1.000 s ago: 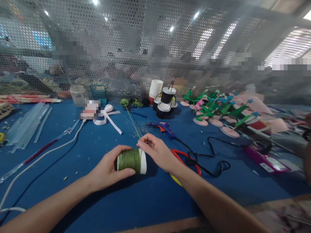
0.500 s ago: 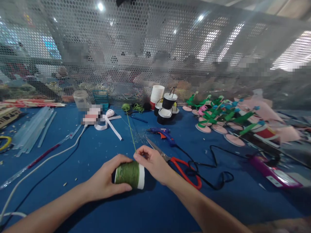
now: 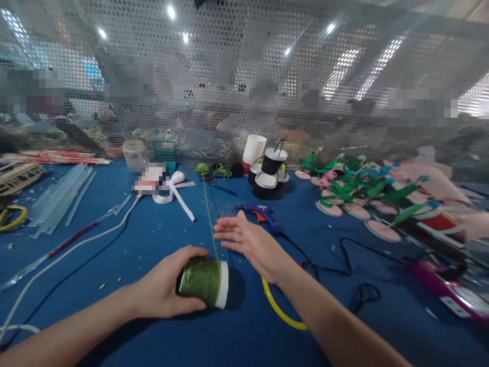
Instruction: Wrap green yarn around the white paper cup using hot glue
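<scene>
My left hand [image 3: 168,280] is wrapped around a small cup lying on its side, its white rim [image 3: 224,284] facing right. Green yarn [image 3: 200,280] is wound thickly around the cup. From the windings near the rim, a taut strand [image 3: 209,214] runs up to a green yarn ball [image 3: 202,169] at the back of the table. My right hand [image 3: 250,242] is open beside that strand, fingers stretched to the left and apart from the cup. A yellow loop [image 3: 280,308], like a scissors handle, shows partly under my right forearm; the rest is hidden.
A blue glue gun [image 3: 263,214] with a black cord lies beyond my right hand. Black-and-white buckets [image 3: 265,183] and stacked white cups [image 3: 254,153] stand at the back. Green-and-pink craft pieces [image 3: 355,196] fill the right. Ribbon [image 3: 183,204] and clear glue sticks [image 3: 63,199] lie left.
My right hand has left the cup's rim, lifted up and right, and spread its fingers. The left hand keeps its hold. A yellow loop shows where red scissors handles lay.
</scene>
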Tool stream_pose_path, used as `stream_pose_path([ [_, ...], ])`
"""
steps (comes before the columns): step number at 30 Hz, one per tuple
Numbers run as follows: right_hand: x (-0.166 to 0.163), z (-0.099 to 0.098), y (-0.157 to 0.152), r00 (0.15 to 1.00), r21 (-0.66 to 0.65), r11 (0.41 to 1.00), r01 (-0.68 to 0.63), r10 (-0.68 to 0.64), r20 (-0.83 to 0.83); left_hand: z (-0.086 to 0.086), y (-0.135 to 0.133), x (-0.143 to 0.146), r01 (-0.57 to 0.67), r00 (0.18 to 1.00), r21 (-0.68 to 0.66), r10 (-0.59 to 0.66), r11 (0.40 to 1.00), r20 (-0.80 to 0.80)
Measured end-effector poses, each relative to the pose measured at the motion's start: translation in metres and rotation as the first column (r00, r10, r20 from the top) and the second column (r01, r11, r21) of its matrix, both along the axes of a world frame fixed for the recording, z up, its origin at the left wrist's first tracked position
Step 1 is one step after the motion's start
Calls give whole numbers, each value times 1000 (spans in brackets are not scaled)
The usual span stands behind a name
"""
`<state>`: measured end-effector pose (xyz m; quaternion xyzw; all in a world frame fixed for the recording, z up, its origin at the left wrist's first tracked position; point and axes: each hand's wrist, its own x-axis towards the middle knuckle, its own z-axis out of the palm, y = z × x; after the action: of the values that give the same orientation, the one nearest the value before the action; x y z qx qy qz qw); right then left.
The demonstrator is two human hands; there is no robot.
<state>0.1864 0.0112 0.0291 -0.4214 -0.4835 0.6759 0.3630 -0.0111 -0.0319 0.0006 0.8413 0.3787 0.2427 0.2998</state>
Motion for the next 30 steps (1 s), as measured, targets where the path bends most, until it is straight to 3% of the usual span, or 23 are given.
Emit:
stream_pose_path([
  [9, -24, 10, 5, 986, 67, 985, -156, 159, -39, 0, 0, -1, 38, 998, 93, -33, 995, -59],
  [13, -33, 15, 14, 970, 140, 960, -241, 233, 74, 2, 1, 0, 28, 997, 76, -23, 997, -74],
  [16, -24, 16, 30, 981, 194, 970, -145, 115, 159, 3, 2, 1, 10, 996, 67, -5, 998, -85],
  [20, 5, 19, 44, 998, 59, 998, 27, -24, -50, 0, 2, -1, -4, 998, 85, 9, 996, -59],
  [23, 20, 17, 38, 990, 76, 994, 84, -75, -119, -3, 3, -1, -23, 998, 92, 28, 995, -61],
  [28, 35, 7, 24, 991, 209, 976, 60, -84, 106, -4, 2, -1, -44, 998, 120, 50, 992, -49],
  [30, 46, 6, 25, 964, 320, 946, 39, -120, 236, -4, 2, -1, -47, 998, 136, 53, 990, -41],
])
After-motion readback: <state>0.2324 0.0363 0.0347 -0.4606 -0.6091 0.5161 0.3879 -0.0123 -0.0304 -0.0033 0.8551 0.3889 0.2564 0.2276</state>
